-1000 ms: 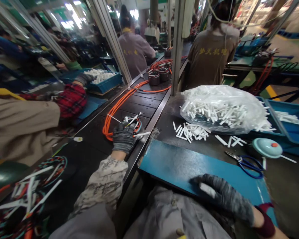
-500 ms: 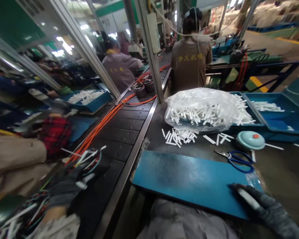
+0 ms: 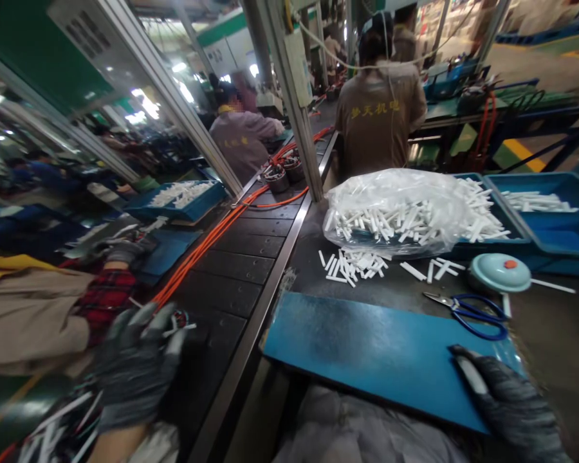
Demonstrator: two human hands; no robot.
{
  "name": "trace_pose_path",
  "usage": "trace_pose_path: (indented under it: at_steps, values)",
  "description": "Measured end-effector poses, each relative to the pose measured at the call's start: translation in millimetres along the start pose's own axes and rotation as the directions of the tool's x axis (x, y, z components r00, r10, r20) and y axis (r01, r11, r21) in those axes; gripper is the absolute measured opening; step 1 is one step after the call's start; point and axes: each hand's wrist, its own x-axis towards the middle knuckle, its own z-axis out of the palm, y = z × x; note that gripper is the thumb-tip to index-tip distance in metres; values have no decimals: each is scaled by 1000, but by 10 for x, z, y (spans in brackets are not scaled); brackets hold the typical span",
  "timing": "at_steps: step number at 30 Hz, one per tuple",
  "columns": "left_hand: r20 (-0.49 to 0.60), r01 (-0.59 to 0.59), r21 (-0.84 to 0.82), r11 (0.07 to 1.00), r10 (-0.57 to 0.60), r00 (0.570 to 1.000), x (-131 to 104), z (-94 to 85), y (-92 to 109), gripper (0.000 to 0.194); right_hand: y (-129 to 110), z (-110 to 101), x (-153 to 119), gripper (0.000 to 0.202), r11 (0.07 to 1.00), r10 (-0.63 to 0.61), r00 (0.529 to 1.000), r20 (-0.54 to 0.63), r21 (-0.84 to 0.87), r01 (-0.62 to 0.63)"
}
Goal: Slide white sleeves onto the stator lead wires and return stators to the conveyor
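From the head cam, the big change is on the left: the left hand [image 3: 137, 360] is now way over by the far side of the belt [image 3: 248, 267], with the small coil [image 3: 179, 318] right at its fingertips. The fingers are spread rather than wrapped around it, so it reads more like a push or a let-go than a grip. My guess is the coil's trip across the belt is pretty much done. Orange cables [image 3: 207, 241] run from it up to the dark cores [image 3: 277, 180], and more coils [image 3: 53, 431] with white bits sit lower left.

The right hand [image 3: 523, 399] lies on the right end of the blue board [image 3: 361, 347]. Can't tell if it's closed on anything.

Tabletop [image 3: 390, 294] is dark and kinda cluttered: loose white tubes [image 3: 354, 267] behind the board, a clear bag [image 3: 390, 206] of them, blue bins [image 3: 567, 228], scissors [image 3: 456, 301] near the board's edge and a teal lid [image 3: 499, 273].

Room's a busy shop floor: metal posts [image 3: 296, 96], a co-worker's plaid sleeve [image 3: 107, 302] just past the left hand, and two people [image 3: 383, 122] [image 3: 241, 138] working farther up the belt.
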Motion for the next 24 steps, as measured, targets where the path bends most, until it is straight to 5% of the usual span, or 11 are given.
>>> trace_pose_path:
  at_steps: [5,8,12,16,24]
  values:
    - [-135,-321,-167,932,301,944,655,913,831,43,38,51,-32,46,997,-79,996,-48,-30,78]
    - [-149,-309,-272,911,278,949,806,1441,1117,34,39,91,-39,47,987,-142,986,-89,-91,134]
    - [-112,-173,-425,888,138,984,738,1949,1229,30,56,113,-52,50,962,-228,966,-123,-180,204]
    - [-6,-96,-499,861,107,994,563,2185,1156,35,58,80,-57,52,948,-250,962,-113,-232,220]
    - [142,39,-545,838,47,989,453,2360,1150,37,-86,-71,16,51,894,-332,940,-78,-344,287]
